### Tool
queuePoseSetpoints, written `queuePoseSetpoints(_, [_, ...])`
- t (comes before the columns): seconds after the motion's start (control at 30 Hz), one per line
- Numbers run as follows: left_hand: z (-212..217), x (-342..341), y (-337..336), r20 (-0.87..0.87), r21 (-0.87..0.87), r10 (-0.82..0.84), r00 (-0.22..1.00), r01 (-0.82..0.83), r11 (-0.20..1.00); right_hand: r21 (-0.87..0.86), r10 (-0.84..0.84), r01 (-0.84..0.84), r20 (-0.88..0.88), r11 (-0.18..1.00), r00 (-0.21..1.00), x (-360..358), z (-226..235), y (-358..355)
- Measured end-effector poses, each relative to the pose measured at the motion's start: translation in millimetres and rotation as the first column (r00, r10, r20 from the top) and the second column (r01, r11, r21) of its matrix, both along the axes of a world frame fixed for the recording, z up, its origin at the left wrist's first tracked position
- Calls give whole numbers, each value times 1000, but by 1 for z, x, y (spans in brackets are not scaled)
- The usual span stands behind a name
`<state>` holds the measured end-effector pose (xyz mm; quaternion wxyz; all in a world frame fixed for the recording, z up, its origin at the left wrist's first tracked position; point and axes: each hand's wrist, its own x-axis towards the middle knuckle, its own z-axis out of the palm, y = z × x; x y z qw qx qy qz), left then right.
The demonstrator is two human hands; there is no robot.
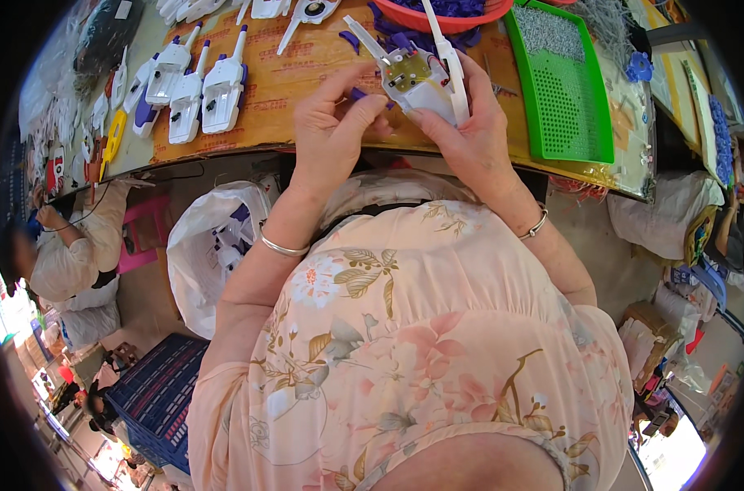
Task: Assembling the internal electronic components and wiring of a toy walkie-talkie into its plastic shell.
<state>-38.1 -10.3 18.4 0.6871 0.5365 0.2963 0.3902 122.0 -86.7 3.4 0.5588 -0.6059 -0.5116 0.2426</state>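
1. Far left: a co-worker in a pale top [67, 266] sits at the same bench, near a pink stool [143, 236].
2. Left end of bench: a yellow-handled tool [113, 139] lies among small parts, close to the edge.
3. Right of it, a cluster of white walkie-talkie-shaped housings [222, 94] with purple-tipped antennas lies on brown sheeting [282, 106]; the cluster is well apart from the hands.
4. Below the bench edge: an open white sack [188, 274] containing white and purple pieces.
5. Left hand [331, 123]: thumb and forefinger bent toward each other, tips apart, just left of the opened housing. A small purple piece [357, 94] shows between them; the angle is poor, so cannot tell whether it is pinched or merely lies behind.
6. Centre, in front of the wearer: an opened white housing half [436, 102] is held up at the bench's near edge, a yellowish-green circuit board [408, 72] inside (thin red and yellow wires visible). A second white half [452, 74] stands edge-on at its right.
7. Right hand [474, 131]: closed around both halves, thumb across the lower front, fingers along the right side.
8. Behind them: a red basket [488, 16] of purple parts.
9. Right: a green perforated tray [554, 102], small silvery pieces heaped at its far end.
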Motion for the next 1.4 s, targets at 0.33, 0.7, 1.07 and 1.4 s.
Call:
queuePoseSetpoints(0.33, [-11, -1, 3, -58, 68, 49, 997, -45, 997, -11, -6, 6, -14, 1000, 1000, 0, -6, 0])
queuePoseSetpoints(0.7, [-4, 4, -1, 24, -12, 66, 998, -66, 998, -6, 14, -15, -147, 1000, 989, -4, 0, 1])
queuePoseSetpoints(1.07, [-3, 12, -2, -13, -53, 121, 993, -121, 991, 8, 20, -20, -113, 1000, 993, -1, -3, 2])
queuePoseSetpoints(1.4, [-7, 13, -2, -40, -17, 113, 993, -113, 993, -5, 34, -35, -160, 999, 987, -1, -2, 1])
